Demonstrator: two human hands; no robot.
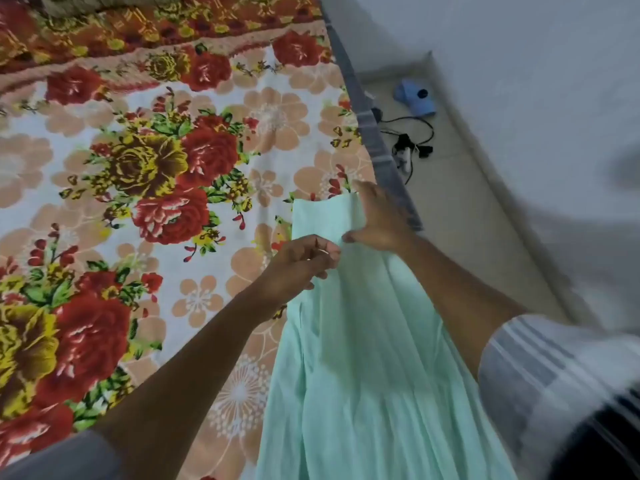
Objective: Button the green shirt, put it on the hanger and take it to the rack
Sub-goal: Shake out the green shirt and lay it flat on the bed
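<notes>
The pale green shirt point(360, 358) hangs in folds from my two hands over the right side of the bed. My left hand point(301, 261) is closed on the shirt's left edge near its top. My right hand point(377, 223) pinches the upper part of the cloth, fingers spread over its far corner. The shirt's top end point(325, 216) stands stretched between both hands. Buttons, the hanger and the rack are not visible.
A floral bedsheet point(166, 161) with red and yellow roses covers the bed at left. Its grey mattress edge point(374, 133) runs diagonally. On the tiled floor strip beyond lie a blue device point(415, 98) and black cables point(412, 147), beside a white wall point(536, 81).
</notes>
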